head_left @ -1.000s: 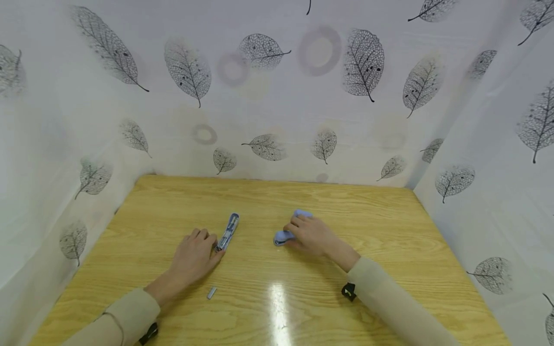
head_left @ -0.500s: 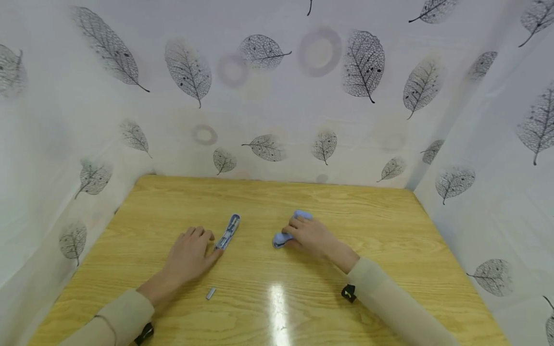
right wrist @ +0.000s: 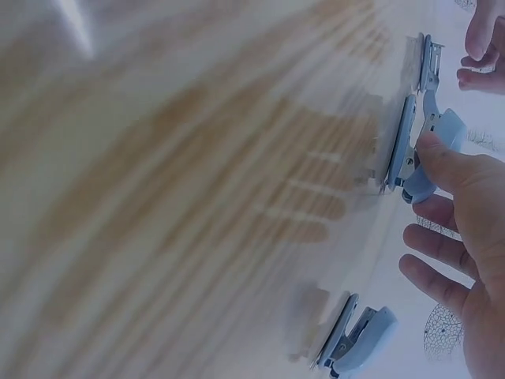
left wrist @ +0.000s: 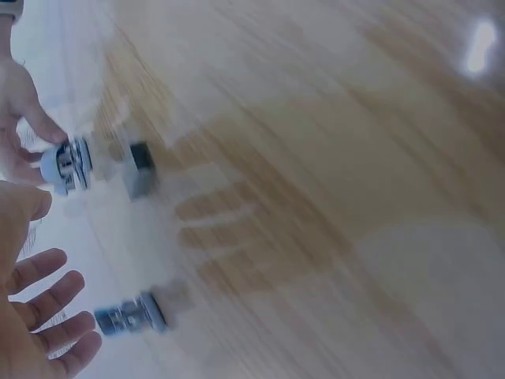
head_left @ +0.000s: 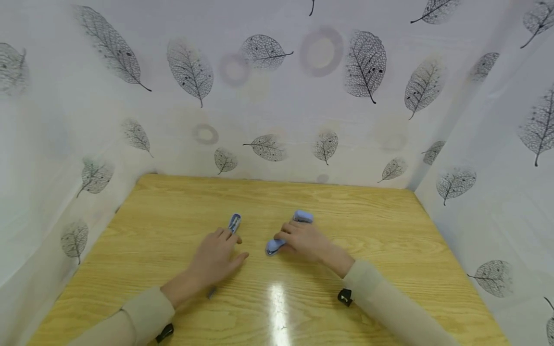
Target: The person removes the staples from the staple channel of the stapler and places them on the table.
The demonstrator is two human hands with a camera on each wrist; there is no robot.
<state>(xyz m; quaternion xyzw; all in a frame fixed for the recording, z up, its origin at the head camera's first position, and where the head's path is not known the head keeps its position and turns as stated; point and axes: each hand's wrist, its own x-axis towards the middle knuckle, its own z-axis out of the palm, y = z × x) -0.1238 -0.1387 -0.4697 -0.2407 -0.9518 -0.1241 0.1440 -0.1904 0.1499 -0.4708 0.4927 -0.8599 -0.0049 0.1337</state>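
Note:
My right hand [head_left: 305, 241] pinches a light-blue stapler [right wrist: 448, 130] between thumb and fingers, its rounded end [head_left: 274, 246] poking out to the left. A second light-blue stapler [head_left: 303, 216] sits just beyond the right hand's knuckles; in the right wrist view it is the lower stapler [right wrist: 364, 341], its arm raised a little. My left hand [head_left: 216, 259] is spread, palm down, with nothing gripped. It overlaps a third stapler [head_left: 234, 222], narrow and blue with its metal inside exposed; its near part is hidden. In the left wrist view this stapler [left wrist: 130, 316] lies by the fingertips.
A small grey strip [head_left: 211, 292] lies on the wood-grain table [head_left: 346, 202], partly covered by the left wrist. Leaf-printed sheets [head_left: 277, 105] enclose the table at the back and sides. A black wrist device [head_left: 345, 297] shows below the right cuff.
My left hand has come off the exposed stapler's near end and moved right, over it. The right hand has shifted its stapler slightly left and nearer; the one behind shows separately.

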